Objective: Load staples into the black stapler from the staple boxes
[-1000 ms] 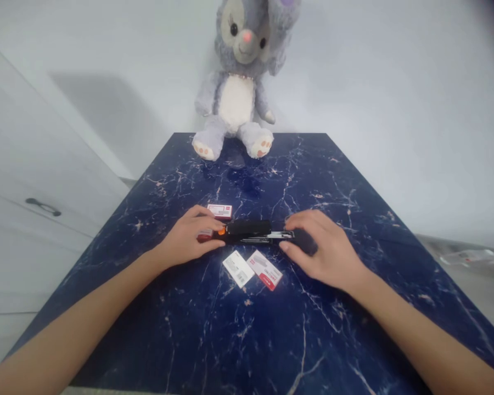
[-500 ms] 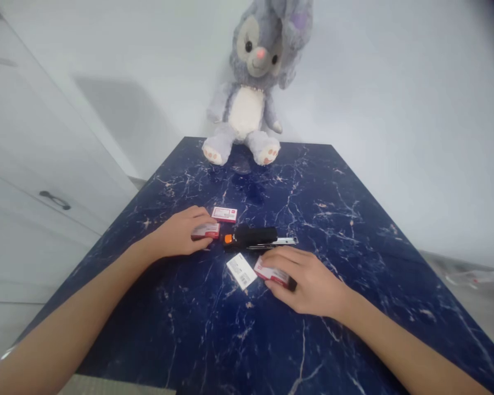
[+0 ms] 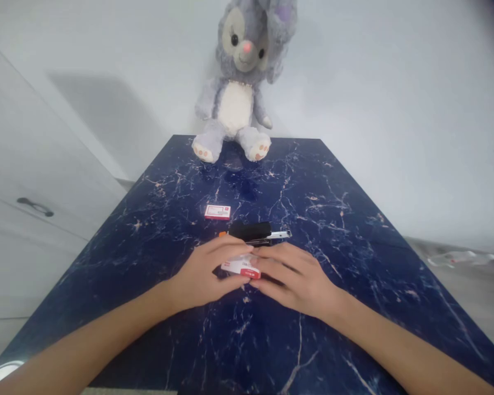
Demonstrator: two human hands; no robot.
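Observation:
My left hand (image 3: 203,274) is closed on the left end of a small red-and-white staple box (image 3: 239,266). My right hand (image 3: 304,277) meets it from the other side, with its fingertips and thumb pressed around the right end. The fingertips of both hands nearly touch, and whatever lies beneath this box is hidden by them. Just behind the hands rests a black stapler (image 3: 251,230) with an orange end at left and a metal rail sticking out at right. Beyond it to the left, another staple box (image 3: 217,212) lies flat on its own.
A blue marbled table (image 3: 313,351) lies under everything. A grey plush toy (image 3: 235,107) sits at its far edge against the white wall. Left of the table stands a white cabinet (image 3: 8,247) with a dark handle (image 3: 35,207).
My left hand has come right and nearer with its box, meeting my right hand in front of the stapler. The loose white box there is now out of sight. The view has shifted slightly.

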